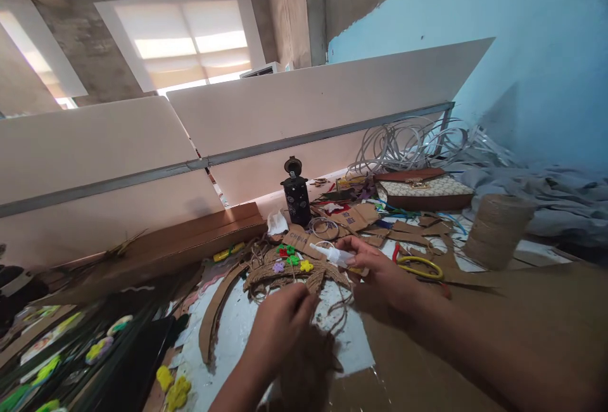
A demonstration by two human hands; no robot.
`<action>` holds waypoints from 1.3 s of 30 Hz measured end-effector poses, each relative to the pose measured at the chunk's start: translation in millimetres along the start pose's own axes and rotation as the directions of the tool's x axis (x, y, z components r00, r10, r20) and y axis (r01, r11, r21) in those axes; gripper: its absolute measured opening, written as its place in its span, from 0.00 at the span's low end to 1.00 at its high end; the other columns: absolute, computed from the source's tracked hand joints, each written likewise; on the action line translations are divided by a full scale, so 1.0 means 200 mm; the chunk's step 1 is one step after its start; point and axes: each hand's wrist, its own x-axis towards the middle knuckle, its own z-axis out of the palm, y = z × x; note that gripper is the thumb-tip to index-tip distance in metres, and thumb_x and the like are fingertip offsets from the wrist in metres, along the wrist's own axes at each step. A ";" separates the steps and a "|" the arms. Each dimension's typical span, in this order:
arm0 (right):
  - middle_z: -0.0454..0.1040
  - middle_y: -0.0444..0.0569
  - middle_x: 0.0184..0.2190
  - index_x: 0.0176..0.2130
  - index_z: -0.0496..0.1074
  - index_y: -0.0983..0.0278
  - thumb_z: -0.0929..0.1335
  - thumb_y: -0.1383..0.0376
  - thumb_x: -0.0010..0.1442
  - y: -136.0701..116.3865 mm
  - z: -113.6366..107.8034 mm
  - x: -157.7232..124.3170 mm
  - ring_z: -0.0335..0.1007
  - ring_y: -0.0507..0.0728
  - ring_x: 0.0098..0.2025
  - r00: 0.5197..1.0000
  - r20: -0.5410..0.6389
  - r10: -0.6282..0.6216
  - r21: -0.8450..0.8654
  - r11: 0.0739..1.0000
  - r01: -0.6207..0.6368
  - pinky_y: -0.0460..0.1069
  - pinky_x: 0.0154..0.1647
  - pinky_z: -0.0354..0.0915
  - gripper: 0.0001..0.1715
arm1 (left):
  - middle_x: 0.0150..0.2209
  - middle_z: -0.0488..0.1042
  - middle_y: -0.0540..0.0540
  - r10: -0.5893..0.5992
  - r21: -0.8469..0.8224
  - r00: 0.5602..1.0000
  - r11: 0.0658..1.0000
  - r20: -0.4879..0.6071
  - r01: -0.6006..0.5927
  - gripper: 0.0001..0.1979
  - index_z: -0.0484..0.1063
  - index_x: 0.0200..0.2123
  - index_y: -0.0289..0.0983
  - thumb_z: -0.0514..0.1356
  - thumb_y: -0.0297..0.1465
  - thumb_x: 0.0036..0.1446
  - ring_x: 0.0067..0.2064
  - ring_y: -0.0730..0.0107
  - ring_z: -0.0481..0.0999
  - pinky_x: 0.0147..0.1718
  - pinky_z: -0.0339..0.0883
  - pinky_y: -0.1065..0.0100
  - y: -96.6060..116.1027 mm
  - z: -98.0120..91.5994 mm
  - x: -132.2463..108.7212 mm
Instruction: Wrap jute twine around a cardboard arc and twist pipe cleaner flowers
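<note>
My right hand (380, 276) grips a small white glue tube (332, 253), its nozzle pointing left over a twine-wrapped cardboard arc (294, 272). Small felt flowers (291, 258) in green, red, purple and yellow sit on that arc. My left hand (282, 326) is closed, pinching at the arc's lower edge where loose jute twine (337, 314) trails. What exactly its fingers pinch is too small to make out.
A black bottle (296, 199) stands behind the work. A jute spool (496, 231) stands at the right, near yellow-handled scissors (420, 266) and a patterned purse (425, 189). Cardboard scraps (213, 310), white hoops (413, 139) and more felt flowers (173, 386) lie around.
</note>
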 end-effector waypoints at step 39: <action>0.70 0.41 0.16 0.47 0.71 0.64 0.67 0.59 0.62 0.11 0.08 -0.03 0.48 0.45 0.11 0.900 0.389 0.198 0.424 0.828 -0.366 0.40 0.13 0.43 0.15 | 0.26 0.72 0.52 -0.260 -0.923 0.963 0.382 -0.072 0.034 0.15 0.79 0.33 0.37 0.74 0.39 0.46 0.27 0.76 0.64 0.29 0.58 0.74 -0.04 0.04 0.04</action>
